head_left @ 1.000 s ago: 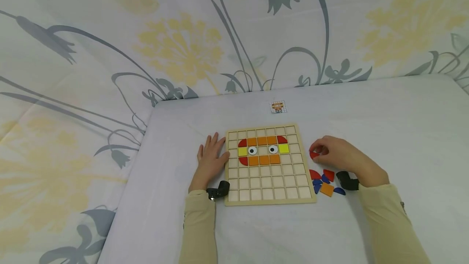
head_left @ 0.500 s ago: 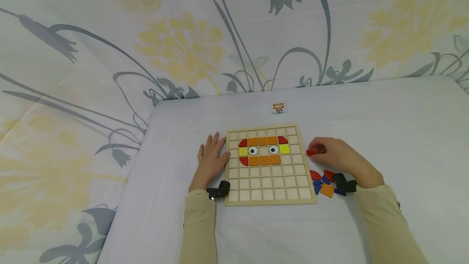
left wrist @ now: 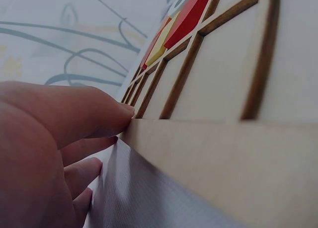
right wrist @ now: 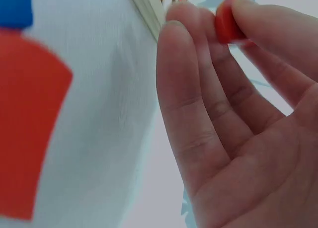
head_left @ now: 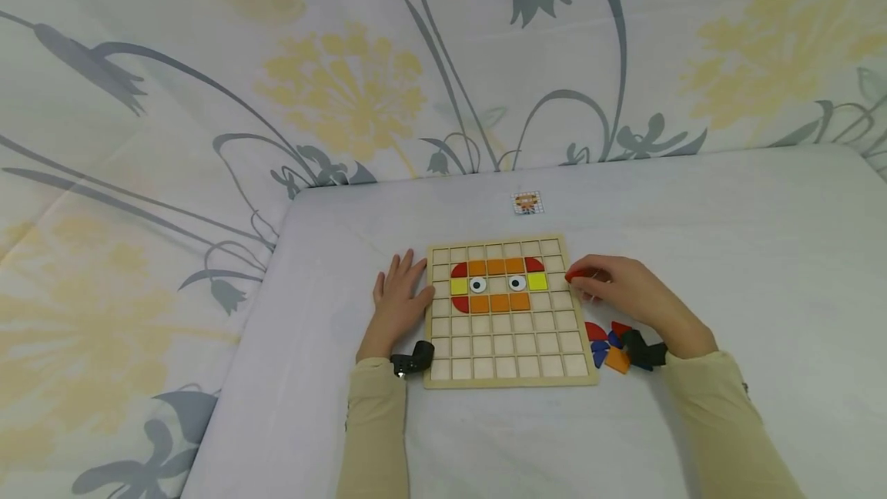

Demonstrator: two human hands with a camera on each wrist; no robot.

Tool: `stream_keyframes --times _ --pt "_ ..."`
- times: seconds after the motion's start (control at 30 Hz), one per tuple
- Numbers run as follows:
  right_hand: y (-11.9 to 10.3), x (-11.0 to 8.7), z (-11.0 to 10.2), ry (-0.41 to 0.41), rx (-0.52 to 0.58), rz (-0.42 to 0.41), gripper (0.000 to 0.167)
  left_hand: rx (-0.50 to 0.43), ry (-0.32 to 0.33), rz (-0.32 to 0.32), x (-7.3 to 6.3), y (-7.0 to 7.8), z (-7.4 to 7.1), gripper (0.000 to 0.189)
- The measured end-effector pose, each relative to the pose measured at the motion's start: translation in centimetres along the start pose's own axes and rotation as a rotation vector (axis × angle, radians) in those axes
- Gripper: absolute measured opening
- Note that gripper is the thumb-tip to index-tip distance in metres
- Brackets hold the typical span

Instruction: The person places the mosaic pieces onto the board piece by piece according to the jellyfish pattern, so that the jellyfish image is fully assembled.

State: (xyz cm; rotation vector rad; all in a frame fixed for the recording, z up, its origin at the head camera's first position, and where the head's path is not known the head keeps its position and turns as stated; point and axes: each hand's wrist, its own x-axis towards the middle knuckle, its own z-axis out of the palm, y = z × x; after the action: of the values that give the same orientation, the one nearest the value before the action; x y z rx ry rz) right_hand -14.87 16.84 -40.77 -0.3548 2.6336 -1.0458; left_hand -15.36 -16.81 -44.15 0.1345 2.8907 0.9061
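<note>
A wooden grid board (head_left: 506, 346) lies flat on the white cloth, some cells filled. Its upper part carries orange squares (head_left: 500, 303), yellow squares (head_left: 537, 281), red corner pieces (head_left: 460, 304) and two eye tiles (head_left: 478, 285). My left hand (head_left: 399, 303) rests beside the board's left edge, fingers spread; in the left wrist view the thumb (left wrist: 94, 111) touches the rim. Thumb and fingertip of my right hand (head_left: 627, 291) pinch a small red piece (right wrist: 227, 22) at the board's right edge. Its full outline is partly hidden by the fingers.
Loose pieces lie right of the board, near the right wrist: an orange square (head_left: 617, 360), a red curved piece (head_left: 594, 332) and several blue pieces (head_left: 600, 346). Behind the board is a small picture card (head_left: 527, 202). A flower-patterned cloth (head_left: 339, 91) rises at the back and left.
My right hand has moved left with the red piece, from above the loose pieces to the board's right edge. My left hand and the board have stayed put.
</note>
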Motion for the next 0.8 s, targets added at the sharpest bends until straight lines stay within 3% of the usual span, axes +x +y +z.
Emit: stream_keyframes --times 0.23,0.47,0.8 --pt "-0.4 0.5 1.0 -0.028 -0.008 -0.058 0.027 0.007 -0.001 0.001 0.0 0.0 0.0 0.051" --pt "-0.8 0.7 1.6 -0.009 -0.014 -0.078 0.018 0.006 0.003 0.003 0.2 0.1 -0.1 0.051" --pt "-2.1 0.5 2.9 0.008 -0.07 -0.144 0.016 -0.009 -0.005 0.0 0.0 0.1 -0.1 0.051"
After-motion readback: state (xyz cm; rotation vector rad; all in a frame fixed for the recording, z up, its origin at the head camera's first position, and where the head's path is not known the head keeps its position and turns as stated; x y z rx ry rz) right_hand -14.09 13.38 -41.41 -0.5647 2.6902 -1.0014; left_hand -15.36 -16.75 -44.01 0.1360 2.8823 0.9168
